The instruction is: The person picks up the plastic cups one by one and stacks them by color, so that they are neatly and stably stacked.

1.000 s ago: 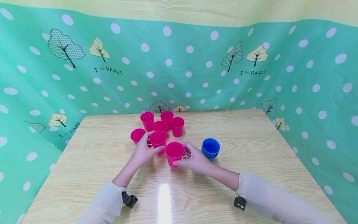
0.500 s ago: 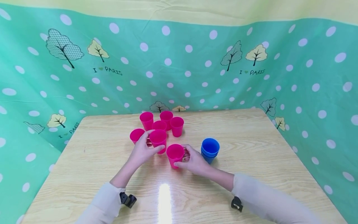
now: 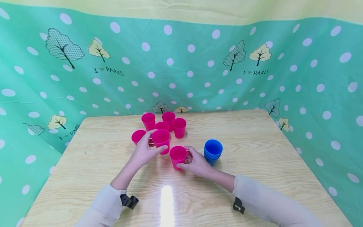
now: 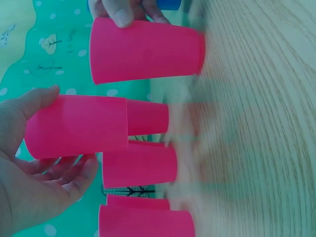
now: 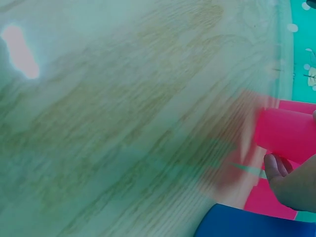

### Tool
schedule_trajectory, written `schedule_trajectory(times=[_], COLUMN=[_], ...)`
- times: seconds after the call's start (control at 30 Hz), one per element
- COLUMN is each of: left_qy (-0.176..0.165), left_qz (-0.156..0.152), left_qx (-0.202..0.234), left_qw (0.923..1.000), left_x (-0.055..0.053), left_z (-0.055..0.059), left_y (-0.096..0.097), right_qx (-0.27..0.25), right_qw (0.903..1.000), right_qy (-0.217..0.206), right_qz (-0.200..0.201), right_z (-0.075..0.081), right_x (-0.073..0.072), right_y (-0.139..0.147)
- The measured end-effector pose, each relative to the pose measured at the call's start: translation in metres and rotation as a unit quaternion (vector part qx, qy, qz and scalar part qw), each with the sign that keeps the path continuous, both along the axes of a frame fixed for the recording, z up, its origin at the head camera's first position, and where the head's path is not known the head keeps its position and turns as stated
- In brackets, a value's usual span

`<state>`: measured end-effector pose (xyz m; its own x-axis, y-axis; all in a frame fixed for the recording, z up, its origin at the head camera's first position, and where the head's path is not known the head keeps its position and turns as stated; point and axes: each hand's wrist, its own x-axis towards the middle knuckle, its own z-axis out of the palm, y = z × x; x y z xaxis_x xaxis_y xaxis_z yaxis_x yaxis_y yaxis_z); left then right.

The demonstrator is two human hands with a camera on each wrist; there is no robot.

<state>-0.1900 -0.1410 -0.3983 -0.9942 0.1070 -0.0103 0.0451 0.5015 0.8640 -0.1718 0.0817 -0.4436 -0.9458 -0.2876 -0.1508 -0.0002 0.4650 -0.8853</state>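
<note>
My left hand [image 3: 144, 150] grips a pink cup [image 3: 161, 140] between thumb and fingers. In the left wrist view that cup [image 4: 81, 126] is upright, with its base raised off the tabletop. Slightly nearer and to the right, my right hand [image 3: 198, 162] holds a second pink cup [image 3: 177, 157] by its side. Its base is close to the wood; I cannot tell whether it touches. In the right wrist view, the right hand's fingers [image 5: 276, 165] lie along this cup [image 5: 286, 133]. Just right of the right hand stands a nested stack of blue cups [image 3: 213, 149].
Behind the left hand stand several more upright pink cups [image 3: 179, 127], one partly covered by the left hand [image 4: 34, 197]. The wooden table [image 3: 241, 132] is bordered by a green dotted cloth [image 3: 195, 63] at the back and sides.
The left hand's cup has risen slightly. The right hand's cup has shifted a little right and nearer, so the gap between the two cups has widened. The other cups have stayed put.
</note>
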Motion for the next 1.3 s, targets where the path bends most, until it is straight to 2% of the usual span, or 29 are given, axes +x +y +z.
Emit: schedule_trajectory(times=[0.57,0.97,1.13,1.3], left_qy=[0.017,0.026,0.036,0.040], left_qz=[-0.005,-0.022,-0.034,-0.042], left_qx=[-0.003,-0.004,-0.002,-0.006], left_qw=[0.9998,0.9994,0.9988,0.9983], left_x=[0.001,0.010,0.013,0.014], left_z=[0.016,0.032,0.035,0.033], left_y=[-0.004,0.000,0.005,0.009], right_qx=[0.003,-0.010,-0.015,-0.011], right_qw=[1.0000,0.9999,0.9999,0.9999], right_qy=[0.001,-0.001,-0.004,-0.010], right_qz=[-0.002,0.005,0.004,0.001], right_z=[-0.009,-0.009,-0.011,-0.010], right_x=[-0.006,-0.007,-0.009,-0.008], right_y=[-0.008,-0.012,-0.013,-0.013])
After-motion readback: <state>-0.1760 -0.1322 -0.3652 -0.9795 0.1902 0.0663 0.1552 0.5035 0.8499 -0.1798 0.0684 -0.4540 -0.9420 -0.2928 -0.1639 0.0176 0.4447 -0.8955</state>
